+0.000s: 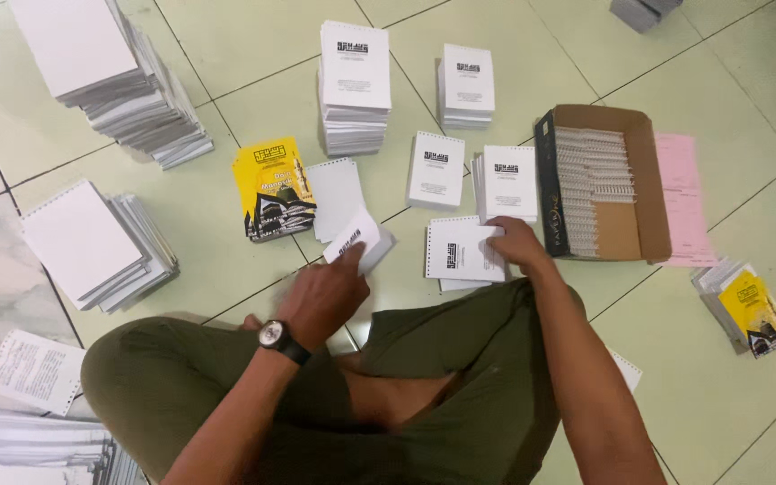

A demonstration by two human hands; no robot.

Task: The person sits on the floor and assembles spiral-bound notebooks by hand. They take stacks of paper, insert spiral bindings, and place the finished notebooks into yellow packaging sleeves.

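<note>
- head view, nearest: the person sits cross-legged on the tiled floor [226, 81], legs in olive trousers, a wristwatch [273, 336] on the left arm.
- left hand [323, 296] is clamped on a small blurred white sheet [358, 241], which sticks out far-right of the knuckles, its long axis slanting the same way.
- right hand [514, 242] lies with fingers together, flat on the right edge of the printed booklet [460, 250] just in front of the knees; this booklet sits left of that hand, long axis left to right, and the right hand is the nearer one to it.
- a little farther: one yellow-covered pile [273, 187], one blank punched sheet [336, 198] beside it, and two short printed piles, one left [436, 169], one right [509, 182].
- right: one open cardboard box [644, 180] holding white binding combs [591, 171], pink paper [680, 193] beyond it, another yellow-covered stack [752, 310] nearer right.
- farthest: two taller printed stacks [355, 85], [467, 85]; two blank-page stacks at left [110, 72], [96, 244].
</note>
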